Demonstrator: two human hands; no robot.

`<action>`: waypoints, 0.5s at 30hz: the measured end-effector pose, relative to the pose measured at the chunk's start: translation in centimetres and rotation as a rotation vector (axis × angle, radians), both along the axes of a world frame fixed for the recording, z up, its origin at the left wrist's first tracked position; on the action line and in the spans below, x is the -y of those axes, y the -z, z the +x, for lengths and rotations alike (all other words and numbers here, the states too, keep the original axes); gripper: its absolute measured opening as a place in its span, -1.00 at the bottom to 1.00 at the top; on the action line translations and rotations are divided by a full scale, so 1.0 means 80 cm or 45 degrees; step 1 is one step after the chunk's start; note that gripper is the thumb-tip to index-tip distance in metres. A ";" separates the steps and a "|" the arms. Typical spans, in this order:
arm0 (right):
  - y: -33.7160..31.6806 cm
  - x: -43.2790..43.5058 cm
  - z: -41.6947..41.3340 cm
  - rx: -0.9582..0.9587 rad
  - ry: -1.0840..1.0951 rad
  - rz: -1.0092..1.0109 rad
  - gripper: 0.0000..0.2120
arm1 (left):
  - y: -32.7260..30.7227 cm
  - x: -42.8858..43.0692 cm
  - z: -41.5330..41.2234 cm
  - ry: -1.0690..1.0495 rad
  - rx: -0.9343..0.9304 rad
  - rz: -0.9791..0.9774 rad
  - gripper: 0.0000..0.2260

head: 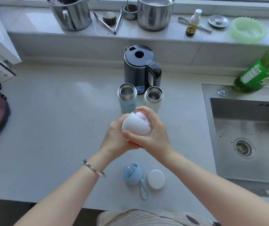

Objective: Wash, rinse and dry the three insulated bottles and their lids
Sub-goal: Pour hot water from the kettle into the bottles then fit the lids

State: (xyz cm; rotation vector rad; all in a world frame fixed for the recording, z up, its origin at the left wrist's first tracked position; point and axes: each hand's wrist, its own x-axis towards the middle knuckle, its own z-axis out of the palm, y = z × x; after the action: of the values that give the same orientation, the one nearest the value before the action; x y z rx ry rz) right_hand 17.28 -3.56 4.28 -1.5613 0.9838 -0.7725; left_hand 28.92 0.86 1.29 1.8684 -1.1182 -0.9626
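Your left hand (pixel 114 137) grips the red bottle (pixel 135 145) in front of the kettle (pixel 140 69), your right hand (pixel 151 134) wraps its white lid (pixel 133 124); a jerky twist could topple the blue bottle (pixel 127 101) nearer the kettle.

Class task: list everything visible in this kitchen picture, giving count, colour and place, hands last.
kettle: one, black, counter back
pale blue bottle: one, open, before the kettle
white bottle: one, open, beside it
red bottle: one, held mid-frame, mostly hidden
domed lid: one, white, on the red bottle
blue lid: one, with loop, near counter edge
white lid: one, beside the blue lid
steel pots: two, silver, window sill
tongs: one, steel, sill
green dish: one, sill right
sink: one, steel, right
detergent bottle: one, green, sink's far corner
left grip: one, holds red bottle
right grip: one, round domed lid
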 end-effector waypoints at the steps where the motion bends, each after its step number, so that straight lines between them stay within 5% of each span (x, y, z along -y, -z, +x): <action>1: 0.002 -0.004 0.007 -0.011 0.070 0.000 -0.43 | 0.002 0.002 0.001 -0.013 0.007 -0.029 -0.37; 8: 0.026 0.015 0.003 -0.545 -0.125 0.038 -0.07 | 0.057 0.000 0.016 -0.543 -0.093 -0.067 -0.36; 12: 0.061 -0.006 -0.037 -0.942 -0.416 -0.030 -0.20 | 0.069 -0.003 0.038 -0.702 -0.023 -0.099 -0.31; 15: 0.081 -0.036 -0.035 -1.003 -0.745 -0.033 -0.20 | 0.079 -0.019 0.041 -0.667 0.006 -0.119 -0.27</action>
State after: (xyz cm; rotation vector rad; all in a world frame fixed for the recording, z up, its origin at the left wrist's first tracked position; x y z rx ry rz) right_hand 14.48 -0.68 -2.22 -2.0849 0.9618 0.2745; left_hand 32.24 2.40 -5.03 1.9438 -0.6086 -0.5941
